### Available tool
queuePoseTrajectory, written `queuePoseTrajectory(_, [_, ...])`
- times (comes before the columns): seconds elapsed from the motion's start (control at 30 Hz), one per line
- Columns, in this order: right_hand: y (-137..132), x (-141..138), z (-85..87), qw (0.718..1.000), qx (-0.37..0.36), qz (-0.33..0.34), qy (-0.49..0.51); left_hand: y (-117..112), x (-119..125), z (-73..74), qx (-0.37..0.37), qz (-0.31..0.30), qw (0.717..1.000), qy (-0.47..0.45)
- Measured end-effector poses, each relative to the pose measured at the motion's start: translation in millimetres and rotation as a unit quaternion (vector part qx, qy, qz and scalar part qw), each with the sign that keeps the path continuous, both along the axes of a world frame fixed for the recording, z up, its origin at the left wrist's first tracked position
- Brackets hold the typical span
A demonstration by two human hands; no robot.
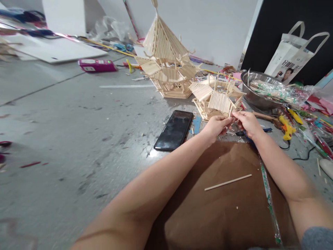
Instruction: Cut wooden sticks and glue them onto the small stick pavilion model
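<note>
My left hand (pixel 218 127) and my right hand (pixel 247 123) meet fingertip to fingertip at the near right side of a low pavilion model (pixel 221 100) built from thin wooden sticks. Both are closed in a pinch. What sits between the fingers is too small and too hidden to name; a short pale stick shows just above them, and I cannot tell if it is held or part of the model. Behind stands a taller stick-built pagoda (pixel 169 67) with a pointed roof. One loose wooden stick (pixel 228 182) lies on the brown sheet (pixel 197 215) below my forearms.
A black phone (pixel 173 130) lies left of my left hand. To the right are a yellow glue gun (pixel 287 127), a metal bowl (pixel 256 97) of wrapped sticks and a white bag (pixel 291 55). A purple box (pixel 97 65) sits at the far left on the grey floor.
</note>
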State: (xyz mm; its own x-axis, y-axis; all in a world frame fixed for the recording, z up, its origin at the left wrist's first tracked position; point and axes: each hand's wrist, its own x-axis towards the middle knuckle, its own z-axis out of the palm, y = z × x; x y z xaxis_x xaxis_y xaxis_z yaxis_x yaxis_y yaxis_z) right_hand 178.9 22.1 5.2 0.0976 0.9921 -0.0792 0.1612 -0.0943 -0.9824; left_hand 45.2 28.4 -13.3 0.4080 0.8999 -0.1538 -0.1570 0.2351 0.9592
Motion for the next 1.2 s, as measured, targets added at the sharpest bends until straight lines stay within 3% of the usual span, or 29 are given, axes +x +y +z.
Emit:
queuePoseTrajectory(0.17, [-16, 13, 0.2, 0.999, 0.037, 0.024, 0.013, -4, -9, 3.5, 0.082, -0.078, 0.988, 0.109])
queuePoseTrajectory(0.3, [-30, 21, -4.0, 0.997, 0.044, 0.060, -0.004, -11, -7, 7.3, 0.187, -0.147, 0.946, 0.221])
queuePoseTrajectory(0.4, [-37, 30, -5.6, 0.997, 0.044, 0.056, -0.029, -13, -8, 13.5, 0.290, -0.197, 0.884, 0.307])
queuePoseTrajectory(0.5, [-41, 41, -5.1, 0.998, 0.058, 0.007, -0.032, -5, -23, 25.9, 0.371, -0.214, 0.796, 0.428])
queuePoseTrajectory(0.6, [-43, 49, -6.9, 0.995, 0.061, -0.010, -0.072, 7, -45, 39.3, 0.355, -0.216, 0.710, 0.568])
queuePoseTrajectory(0.73, [-44, 50, -16.5, 0.986, 0.034, 0.055, -0.153, 15, -62, 45.5, 0.320, -0.212, 0.654, 0.651])
queuePoseTrajectory(0.9, [-50, 40, -23.4, 0.949, 0.033, 0.137, -0.281, 15, -62, 42.9, 0.319, -0.217, 0.640, 0.665])
queuePoseTrajectory(1.2, [-52, 36, -25.5, 0.864, 0.061, 0.198, -0.460, 21, -61, 33.8, 0.344, -0.225, 0.647, 0.641])
